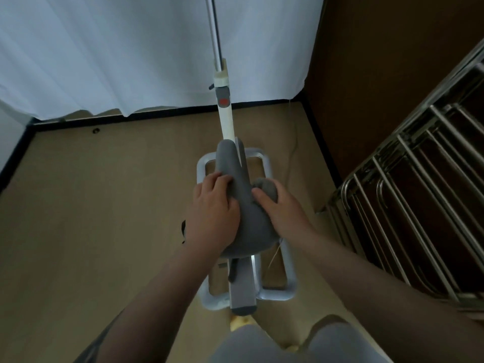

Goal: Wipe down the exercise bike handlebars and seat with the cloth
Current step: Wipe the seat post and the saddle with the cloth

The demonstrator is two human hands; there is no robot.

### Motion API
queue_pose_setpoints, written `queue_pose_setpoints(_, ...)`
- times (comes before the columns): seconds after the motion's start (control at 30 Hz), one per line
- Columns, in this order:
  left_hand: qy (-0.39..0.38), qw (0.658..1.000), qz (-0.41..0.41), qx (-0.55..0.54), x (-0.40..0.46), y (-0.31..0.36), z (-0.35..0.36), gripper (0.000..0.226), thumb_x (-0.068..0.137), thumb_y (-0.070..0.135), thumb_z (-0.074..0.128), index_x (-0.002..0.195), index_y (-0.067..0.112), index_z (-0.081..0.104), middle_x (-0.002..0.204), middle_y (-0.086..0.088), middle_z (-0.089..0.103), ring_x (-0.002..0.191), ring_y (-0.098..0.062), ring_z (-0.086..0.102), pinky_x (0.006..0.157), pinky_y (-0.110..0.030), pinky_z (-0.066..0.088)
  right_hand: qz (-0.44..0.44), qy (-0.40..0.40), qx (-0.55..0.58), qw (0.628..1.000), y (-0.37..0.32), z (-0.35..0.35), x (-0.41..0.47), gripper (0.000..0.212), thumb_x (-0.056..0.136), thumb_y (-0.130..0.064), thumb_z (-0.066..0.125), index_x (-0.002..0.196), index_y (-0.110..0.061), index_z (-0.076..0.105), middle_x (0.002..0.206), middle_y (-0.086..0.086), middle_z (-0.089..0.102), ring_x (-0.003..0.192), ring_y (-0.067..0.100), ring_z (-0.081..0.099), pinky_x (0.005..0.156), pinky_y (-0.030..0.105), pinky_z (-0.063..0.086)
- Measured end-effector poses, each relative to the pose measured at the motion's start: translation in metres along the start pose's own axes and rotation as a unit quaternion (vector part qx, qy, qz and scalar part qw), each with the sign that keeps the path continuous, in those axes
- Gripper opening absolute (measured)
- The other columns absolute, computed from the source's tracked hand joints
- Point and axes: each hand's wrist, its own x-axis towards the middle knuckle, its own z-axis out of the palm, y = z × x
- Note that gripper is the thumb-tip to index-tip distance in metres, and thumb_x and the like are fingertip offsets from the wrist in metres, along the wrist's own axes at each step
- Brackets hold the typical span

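Both hands rest on the grey seat (243, 205), right hand (277, 208) gripping the cloth (265, 188).

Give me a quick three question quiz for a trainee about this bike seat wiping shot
1. True or false: both hands are on the grey seat.
2. Which hand holds the bunched grey cloth? A) left B) right
3. What colour is the button on the post ahead of the seat?

Key: 1 true: left hand and right hand flank it. 2 B. 3 red.
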Motion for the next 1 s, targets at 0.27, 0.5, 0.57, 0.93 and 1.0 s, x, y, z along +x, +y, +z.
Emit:
queue_pose_setpoints(0.27,0.027,0.997,-0.066,-0.024,0.024,0.010,0.006,0.045,0.096,0.014,0.043,0.141,0.021,0.041,0.142,-0.006,0.038,0.126,-0.024,0.036,0.095,-0.029,0.032,-0.008,-0.095,-0.022,0.995,-0.014,-0.009,0.024,0.046,0.091,-0.052,0.055,0.132,-0.032,0.047,0.121,-0.008,0.061,0.107,0.009,0.059,0.094,0.033,0.049)
queue_pose_setpoints(0.5,0.059,0.993,-0.097,0.026,0.022,0.013,0.012,0.044,0.099,0.020,0.040,0.143,0.022,0.037,0.136,-0.002,0.046,0.116,-0.019,0.047,0.083,-0.025,0.032,-0.051,-0.147,-0.063,0.986,-0.012,-0.004,0.025,0.069,0.086,-0.066,0.043,0.145,-0.033,0.027,0.141,-0.008,0.047,0.125,0.012,0.048,0.104,0.041,0.041)
queue_pose_setpoints(0.57,0.071,0.989,-0.120,0.048,0.023,0.015,0.012,0.042,0.098,0.021,0.042,0.140,0.021,0.042,0.132,-0.004,0.051,0.112,-0.024,0.052,0.083,-0.030,0.037,-0.036,-0.171,-0.042,0.984,-0.020,-0.001,0.046,0.058,0.091,-0.060,0.044,0.140,-0.032,0.030,0.133,-0.006,0.053,0.118,0.014,0.053,0.102,0.043,0.043)
queue_pose_setpoints(0.93,0.161,0.932,-0.299,0.124,0.019,0.040,0.016,0.030,0.095,0.027,0.040,0.107,0.024,0.067,0.099,-0.003,0.069,0.094,-0.029,0.062,0.090,-0.037,0.038,-0.038,-0.154,-0.011,0.987,-0.040,0.015,0.076,0.074,0.099,-0.042,0.044,0.154,-0.016,0.002,0.156,0.008,0.026,0.138,0.022,0.035,0.108,0.030,0.035)
queue_pose_setpoints(1.0,0.180,0.920,-0.327,0.123,0.018,0.050,0.025,0.027,0.096,0.025,0.042,0.110,0.024,0.065,0.100,-0.002,0.068,0.096,-0.028,0.061,0.092,-0.037,0.036,-0.048,-0.141,-0.003,0.989,-0.041,0.018,0.071,0.072,0.099,-0.039,0.045,0.154,-0.015,0.004,0.156,0.009,0.025,0.139,0.021,0.034,0.110,0.032,0.034)
